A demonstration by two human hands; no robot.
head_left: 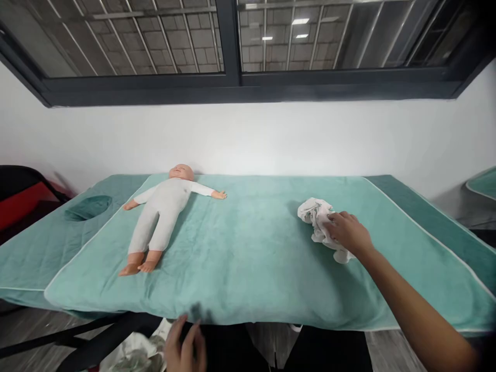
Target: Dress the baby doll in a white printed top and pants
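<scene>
My right hand (351,233) reaches over the right half of the green padded bed and has its fingers closed on a crumpled white cloth (318,219), perhaps a small garment; its shape is bunched up and I cannot tell its kind. My left hand (185,347) is low at the near edge of the bed, with its fingers apart and slightly curled, holding nothing. On the left half of the bed a baby doll (165,206) in a white long-sleeved suit lies on its back, arms spread and feet toward me. Neither hand touches the doll.
The green bed cover (248,258) runs along a white wall (256,137) under a dark-framed window (232,88). A face hole (89,207) opens at the bed's left end. Below the edge, left, are a black chair-like frame (101,338) and a whitish bundle (135,354).
</scene>
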